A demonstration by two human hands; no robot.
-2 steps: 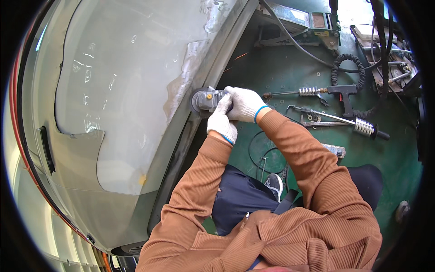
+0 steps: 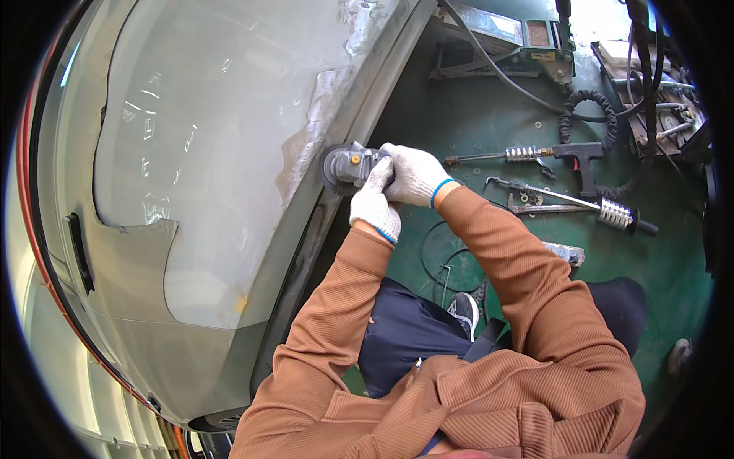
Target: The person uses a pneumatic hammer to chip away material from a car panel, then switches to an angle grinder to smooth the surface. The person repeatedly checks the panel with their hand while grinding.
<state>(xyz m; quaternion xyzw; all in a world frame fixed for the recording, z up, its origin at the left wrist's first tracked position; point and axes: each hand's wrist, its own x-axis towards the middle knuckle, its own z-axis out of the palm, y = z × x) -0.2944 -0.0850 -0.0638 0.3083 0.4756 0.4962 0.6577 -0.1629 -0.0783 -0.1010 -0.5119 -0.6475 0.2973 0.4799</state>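
Observation:
Both my hands wear white knit gloves with blue cuffs and grip one angle grinder (image 2: 356,162). My left hand (image 2: 373,206) wraps round its body from the near side. Over the grinder's rear end, my right hand (image 2: 415,175) is closed, touching the left. The grinder's round disc end lies against the lower edge of a grey car door (image 2: 206,153). A rough bare-metal patch (image 2: 310,138) shows on the door just beside the disc. How firmly the disc touches is hidden under the tool.
On the green floor to the right lie a gun-handled puller (image 2: 582,158) with a coiled hose and a slide hammer (image 2: 612,213). Farther off stand a metal frame (image 2: 527,57) and a cart of tools (image 2: 657,99). A loose cable (image 2: 423,249) curls near my shoe (image 2: 463,312).
The grinder has shifted very slightly, and the orange spark streaks beyond it are gone. My hands keep the same grip.

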